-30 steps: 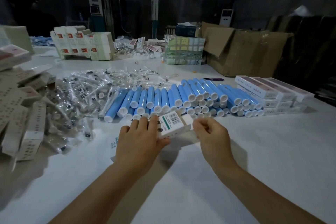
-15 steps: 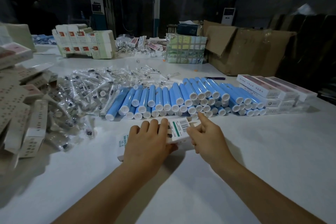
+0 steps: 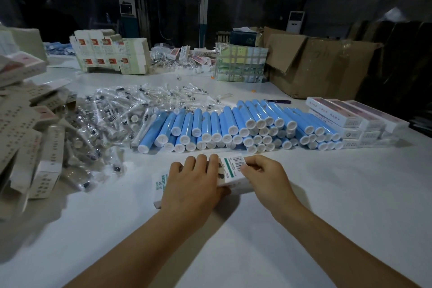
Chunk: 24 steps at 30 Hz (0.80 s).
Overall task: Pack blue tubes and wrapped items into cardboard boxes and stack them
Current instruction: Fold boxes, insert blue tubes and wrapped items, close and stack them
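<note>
Down went the white box [image 3: 230, 172] onto the table [image 3: 327, 206]; left hand [image 3: 194, 184] gripped its near side, right hand [image 3: 266, 177] pinched the barcoded end, blue tubes [image 3: 233, 126] just beyond.

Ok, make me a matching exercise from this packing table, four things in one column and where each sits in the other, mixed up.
Things:
1. blue tubes
2. clear wrapped items
3. finished white boxes
4. small barcoded box

Places:
A. stacked at the right, beside the tubes
B. between the two hands
C. piled in the middle of the table
D. heaped left of the tubes

Pairs: 1-C, 2-D, 3-A, 4-B
</note>
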Available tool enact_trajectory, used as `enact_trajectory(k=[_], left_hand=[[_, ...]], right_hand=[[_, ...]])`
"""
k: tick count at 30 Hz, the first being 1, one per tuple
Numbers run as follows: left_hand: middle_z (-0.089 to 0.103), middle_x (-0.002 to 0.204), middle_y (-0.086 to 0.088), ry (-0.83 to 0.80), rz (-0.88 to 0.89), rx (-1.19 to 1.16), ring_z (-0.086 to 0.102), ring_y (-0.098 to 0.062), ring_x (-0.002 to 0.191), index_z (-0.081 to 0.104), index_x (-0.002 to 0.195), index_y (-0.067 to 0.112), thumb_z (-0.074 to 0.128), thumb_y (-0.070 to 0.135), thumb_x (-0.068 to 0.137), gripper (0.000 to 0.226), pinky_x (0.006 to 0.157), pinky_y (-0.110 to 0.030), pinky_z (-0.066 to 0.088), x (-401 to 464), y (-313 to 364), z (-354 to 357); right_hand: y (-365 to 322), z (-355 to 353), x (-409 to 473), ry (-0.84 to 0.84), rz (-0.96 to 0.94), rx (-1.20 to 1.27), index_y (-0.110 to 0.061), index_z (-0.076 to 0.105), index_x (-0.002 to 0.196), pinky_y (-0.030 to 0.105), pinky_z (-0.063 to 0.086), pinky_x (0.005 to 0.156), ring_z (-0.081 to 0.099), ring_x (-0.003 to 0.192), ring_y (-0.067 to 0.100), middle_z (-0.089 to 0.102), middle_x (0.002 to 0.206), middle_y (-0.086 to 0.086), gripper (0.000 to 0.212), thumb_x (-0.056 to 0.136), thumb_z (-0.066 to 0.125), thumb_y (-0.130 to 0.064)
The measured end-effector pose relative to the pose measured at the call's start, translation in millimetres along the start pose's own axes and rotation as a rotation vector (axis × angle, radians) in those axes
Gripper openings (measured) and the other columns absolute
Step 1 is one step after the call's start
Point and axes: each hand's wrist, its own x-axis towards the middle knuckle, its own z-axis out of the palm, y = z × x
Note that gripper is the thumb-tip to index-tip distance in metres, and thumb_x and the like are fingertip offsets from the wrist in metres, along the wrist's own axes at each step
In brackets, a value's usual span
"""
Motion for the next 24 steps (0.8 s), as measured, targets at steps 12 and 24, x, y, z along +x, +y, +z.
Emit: enact_trajectory(k=[12, 24], left_hand=[[0.04, 0.134, 0.001, 0.017, -0.035, -0.096, 0.038, -0.019, 0.117, 0.014, 0.147, 0.022, 0.027, 0.067, 0.091, 0.073, 0.096, -0.035, 0.031, 1, 5, -2], [0.04, 0.136, -0.006, -0.011, 0.037, 0.01, 0.039, -0.025, 0.117, 0.015, 0.147, 0.014, 0.024, 0.062, 0.094, 0.072, 0.098, -0.042, 0.03, -8, 13, -2]], right_hand=[[-10, -2, 5, -0.206, 0.486, 1.057, -0.002, 0.061, 0.11, 0.041, 0.058, 0.073, 0.071, 0.087, 0.031, 0.071, 0.101, 0.021, 0.048, 0.072, 0.061, -0.032], [-2, 3, -13, -0.004, -0.016, 0.029, -0.025, 0.063, 0.1, 0.023, 0.057, 0.063, 0.068, 0.078, 0.012, 0.069, 0.091, -0.005, 0.02, 0.097, 0.05, -0.011]])
